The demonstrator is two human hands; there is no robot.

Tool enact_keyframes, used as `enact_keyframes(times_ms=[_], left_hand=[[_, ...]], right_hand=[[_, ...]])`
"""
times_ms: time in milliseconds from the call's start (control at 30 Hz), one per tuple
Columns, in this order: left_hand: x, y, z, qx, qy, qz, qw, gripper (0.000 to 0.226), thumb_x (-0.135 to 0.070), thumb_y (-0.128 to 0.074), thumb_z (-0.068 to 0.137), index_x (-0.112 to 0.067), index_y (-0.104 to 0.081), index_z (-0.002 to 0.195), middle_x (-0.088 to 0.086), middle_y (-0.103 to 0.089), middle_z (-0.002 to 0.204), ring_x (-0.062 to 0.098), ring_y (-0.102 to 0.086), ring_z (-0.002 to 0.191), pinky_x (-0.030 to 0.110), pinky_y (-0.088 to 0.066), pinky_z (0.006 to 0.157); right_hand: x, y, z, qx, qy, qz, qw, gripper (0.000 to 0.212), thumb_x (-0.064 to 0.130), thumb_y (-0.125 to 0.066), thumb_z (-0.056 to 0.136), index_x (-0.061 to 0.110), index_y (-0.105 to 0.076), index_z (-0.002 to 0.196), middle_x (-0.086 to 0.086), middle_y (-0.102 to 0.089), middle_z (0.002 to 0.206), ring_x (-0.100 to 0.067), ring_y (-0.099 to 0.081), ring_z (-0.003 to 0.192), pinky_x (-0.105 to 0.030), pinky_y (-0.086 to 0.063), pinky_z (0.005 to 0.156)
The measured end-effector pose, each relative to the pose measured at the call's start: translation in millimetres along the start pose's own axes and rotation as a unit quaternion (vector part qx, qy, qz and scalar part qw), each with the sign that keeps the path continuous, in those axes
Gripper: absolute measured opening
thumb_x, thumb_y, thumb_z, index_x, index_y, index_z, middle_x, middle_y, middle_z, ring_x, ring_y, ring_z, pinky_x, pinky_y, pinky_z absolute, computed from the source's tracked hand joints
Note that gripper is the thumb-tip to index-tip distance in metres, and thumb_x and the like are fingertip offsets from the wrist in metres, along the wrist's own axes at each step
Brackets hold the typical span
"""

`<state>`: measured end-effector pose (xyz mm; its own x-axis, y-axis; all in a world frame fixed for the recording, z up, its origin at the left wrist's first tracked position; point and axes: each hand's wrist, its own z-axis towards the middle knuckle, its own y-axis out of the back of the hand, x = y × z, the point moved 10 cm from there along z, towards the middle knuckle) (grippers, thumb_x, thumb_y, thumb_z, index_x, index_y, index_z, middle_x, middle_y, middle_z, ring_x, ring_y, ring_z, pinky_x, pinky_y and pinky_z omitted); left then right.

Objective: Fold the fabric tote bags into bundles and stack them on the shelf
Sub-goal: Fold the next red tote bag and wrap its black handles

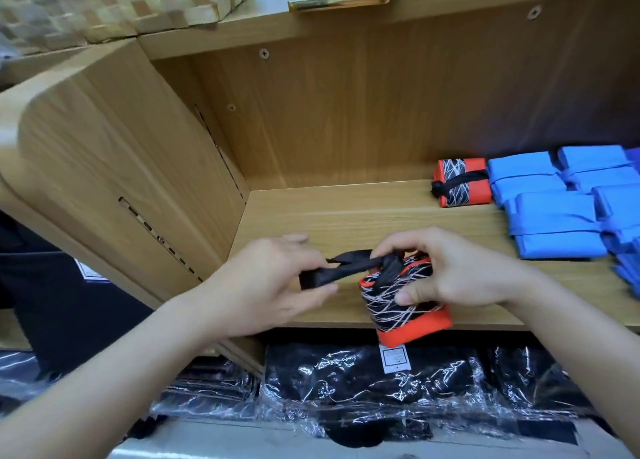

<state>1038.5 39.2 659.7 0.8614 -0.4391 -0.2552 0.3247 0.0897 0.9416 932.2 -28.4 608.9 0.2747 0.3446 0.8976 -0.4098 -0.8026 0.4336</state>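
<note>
A folded red tote bag (405, 311) with a black panel of white scribbled lines sits at the front edge of the wooden shelf (346, 216). My right hand (450, 271) grips the bundle from above, thumb pressed on its front. My left hand (273, 285) pinches the black strap (346, 268), which runs from the top of the bundle out to the left. A white tag hangs below the bundle. A finished red bundle (462, 181) tied with a black strap lies at the back of the shelf.
Several blue folded bundles (554, 212) are stacked at the shelf's right. The shelf's left side panel (138, 181) stands close by. Below the shelf lie black items in clear plastic wrap (381, 382).
</note>
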Motion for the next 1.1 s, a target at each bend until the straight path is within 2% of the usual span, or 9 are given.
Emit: enact_keyframes(times_ms=[133,233,333,467,567,667,800,1000,1100], left_hand=[[0.2,6.1,5.6,-0.052,0.084,-0.406,0.908,0.008,-0.032,-0.074,0.075,-0.025,-0.072,0.072,-0.003,-0.070,0.083,0.018,-0.064,0.093,0.023,-0.042,0.096],[6.9,7.3,14.0,-0.112,0.098,-0.530,0.835,0.024,-0.041,-0.076,0.074,-0.017,-0.071,0.072,-0.005,-0.059,0.059,0.020,-0.054,0.067,0.028,-0.044,0.073],[-0.3,-14.4,15.7,-0.082,0.105,-0.611,0.780,0.031,-0.039,-0.069,0.083,-0.015,-0.072,0.103,-0.008,-0.051,0.054,0.012,-0.043,0.054,0.031,-0.038,0.068],[-7.2,-34.1,9.8,-0.061,0.118,-0.576,0.807,0.045,-0.028,-0.075,0.076,-0.018,-0.067,0.120,-0.003,-0.069,0.096,0.014,-0.061,0.089,0.027,-0.047,0.080],[-5.9,-45.9,0.7,-0.089,0.166,-0.557,0.809,0.050,-0.028,-0.086,0.061,-0.026,-0.072,0.110,-0.008,-0.056,0.083,0.009,-0.053,0.080,0.024,-0.048,0.078],[-5.6,-51.8,-4.0,-0.132,0.169,-0.531,0.820,0.045,-0.020,-0.083,0.064,-0.020,-0.073,0.108,-0.003,-0.052,0.096,0.013,-0.056,0.093,0.030,-0.049,0.092],[-0.2,-50.2,-8.3,-0.212,0.212,-0.452,0.840,0.033,-0.024,-0.081,0.068,-0.036,-0.075,0.098,-0.013,-0.050,0.088,0.008,-0.054,0.088,0.029,-0.051,0.079],[0.4,-59.3,-19.2,-0.306,0.301,-0.451,0.782,0.034,-0.009,-0.080,0.065,-0.032,-0.079,0.090,-0.009,-0.049,0.080,0.014,-0.056,0.079,0.040,-0.055,0.076],[0.2,-67.4,-17.3,-0.295,0.325,-0.522,0.731,0.027,0.008,-0.079,0.067,-0.016,-0.079,0.080,0.000,-0.049,0.076,0.008,-0.054,0.066,0.023,-0.049,0.058]], right_hand=[[-8.8,-7.8,-0.8,-0.014,0.023,0.124,0.992,0.036,0.006,-0.077,0.071,0.017,-0.060,0.101,0.013,-0.066,0.090,-0.002,-0.059,0.087,-0.014,-0.044,0.078],[-11.9,-13.6,0.0,-0.009,0.047,0.244,0.969,0.041,0.007,-0.079,0.067,0.009,-0.059,0.102,0.003,-0.066,0.091,-0.009,-0.062,0.085,-0.020,-0.049,0.075],[-24.1,-19.1,0.9,-0.020,0.026,0.444,0.895,0.067,0.019,-0.093,0.053,0.002,-0.060,0.109,-0.015,-0.065,0.095,-0.023,-0.066,0.081,-0.031,-0.056,0.072],[-40.1,-22.2,3.0,-0.128,0.000,0.508,0.852,0.074,0.024,-0.094,0.043,0.000,-0.065,0.107,-0.018,-0.069,0.092,-0.025,-0.069,0.074,-0.030,-0.056,0.066],[-43.2,-14.3,-0.4,-0.214,-0.014,0.510,0.833,0.048,0.014,-0.082,0.055,0.003,-0.068,0.100,-0.017,-0.071,0.088,-0.027,-0.068,0.073,-0.032,-0.057,0.066],[-40.6,-2.5,-5.8,-0.294,-0.018,0.489,0.821,0.024,-0.001,-0.064,0.070,0.003,-0.066,0.094,-0.009,-0.071,0.079,-0.019,-0.066,0.065,-0.025,-0.054,0.061],[-43.5,6.4,-13.8,-0.381,-0.037,0.468,0.797,0.022,-0.011,-0.061,0.080,0.008,-0.067,0.089,-0.006,-0.070,0.074,-0.017,-0.065,0.061,-0.023,-0.054,0.057],[-49.6,16.3,-32.1,-0.473,-0.051,0.438,0.763,0.026,-0.013,-0.065,0.078,0.011,-0.069,0.088,-0.002,-0.070,0.070,-0.015,-0.065,0.060,-0.025,-0.053,0.057],[-47.4,24.1,-37.7,-0.489,-0.042,0.413,0.767,0.026,-0.012,-0.067,0.077,0.012,-0.070,0.084,0.000,-0.070,0.069,-0.016,-0.065,0.063,-0.026,-0.053,0.061]])
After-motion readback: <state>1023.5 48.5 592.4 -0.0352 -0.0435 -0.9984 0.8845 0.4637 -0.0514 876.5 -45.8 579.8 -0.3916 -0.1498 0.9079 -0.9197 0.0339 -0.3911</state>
